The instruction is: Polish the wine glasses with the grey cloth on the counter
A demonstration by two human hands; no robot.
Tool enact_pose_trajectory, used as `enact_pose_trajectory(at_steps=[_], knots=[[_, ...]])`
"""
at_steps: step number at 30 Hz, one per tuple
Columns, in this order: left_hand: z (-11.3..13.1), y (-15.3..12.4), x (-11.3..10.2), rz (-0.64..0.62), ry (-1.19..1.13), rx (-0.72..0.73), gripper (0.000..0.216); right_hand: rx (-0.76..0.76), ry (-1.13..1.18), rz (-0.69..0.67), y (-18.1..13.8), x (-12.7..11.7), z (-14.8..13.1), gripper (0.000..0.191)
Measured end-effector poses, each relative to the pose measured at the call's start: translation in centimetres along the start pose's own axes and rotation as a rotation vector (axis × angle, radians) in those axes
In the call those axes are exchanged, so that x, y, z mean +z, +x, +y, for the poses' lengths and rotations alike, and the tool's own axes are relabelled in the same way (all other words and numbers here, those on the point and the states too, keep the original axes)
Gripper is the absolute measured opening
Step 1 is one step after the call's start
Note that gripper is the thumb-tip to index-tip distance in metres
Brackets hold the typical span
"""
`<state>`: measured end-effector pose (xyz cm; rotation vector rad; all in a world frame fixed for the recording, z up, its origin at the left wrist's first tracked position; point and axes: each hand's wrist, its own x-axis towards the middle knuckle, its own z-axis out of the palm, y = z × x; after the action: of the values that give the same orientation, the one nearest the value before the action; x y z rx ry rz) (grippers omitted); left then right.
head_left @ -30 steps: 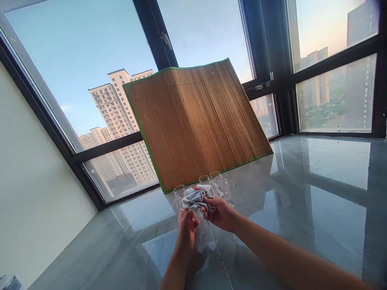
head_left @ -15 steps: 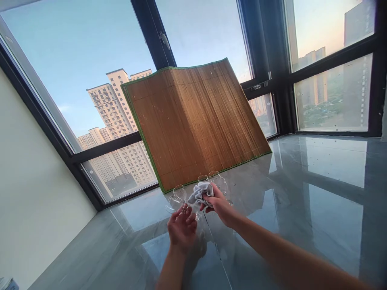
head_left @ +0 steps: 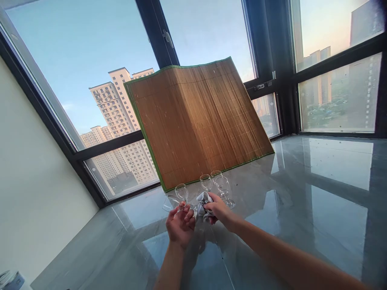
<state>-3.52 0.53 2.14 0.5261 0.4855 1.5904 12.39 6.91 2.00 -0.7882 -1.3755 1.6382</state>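
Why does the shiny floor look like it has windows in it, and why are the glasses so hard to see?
Head view: the glossy floor mirrors the bright windows, hence the pale glare patches. The glasses are clear and small, so they blend into the reflections. The wide lens tilts the frames. The left hand and right hand look sharp.

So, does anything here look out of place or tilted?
Yes, one thing. The left hand holds a wine glass tipped on its side, while the other glasses stand upright. The right hand grips a cloth. No spill or breakage shows.
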Motion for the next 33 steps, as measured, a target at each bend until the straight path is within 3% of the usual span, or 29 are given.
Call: enact_pose_trajectory(at_steps=[4,9,17,20,23,27,30,33], knots=[[-0.6,0.5,-0.2,0.080,0.137,-0.050,0.023,-0.198,0.025,0.138,0.2,-0.1,-0.4,0.022],[-2.0,1.1,-0.6,0.114,0.304,-0.075,0.030,-0.365,0.037,0.218,0.1,-0.1,-0.6,0.023],[-2.0,1.2,-0.5,0.158,0.495,-0.086,0.053,-0.560,-0.053,0.251,-1.1,-0.1,-1.0,0.030],[-1.6,1.3,-0.7,0.241,0.586,-0.023,0.052,-0.642,-0.157,0.240,-2.0,0.0,-1.5,0.028],[-0.9,1.6,-1.8,0.414,0.669,0.109,0.038,-0.718,-0.255,0.163,-2.7,0.1,-1.9,0.021],[0.3,2.2,-3.6,0.617,0.747,0.349,0.021,-0.692,-0.458,-0.111,-3.4,0.4,-1.9,0.028],[0.9,2.6,-4.2,0.667,0.808,0.497,0.027,-0.635,-0.785,-0.354,-3.6,0.8,-1.3,0.044],[1.0,3.0,-4.3,0.640,0.822,0.544,0.044,-0.591,-1.071,-0.439,-3.5,1.0,-0.4,0.050]])
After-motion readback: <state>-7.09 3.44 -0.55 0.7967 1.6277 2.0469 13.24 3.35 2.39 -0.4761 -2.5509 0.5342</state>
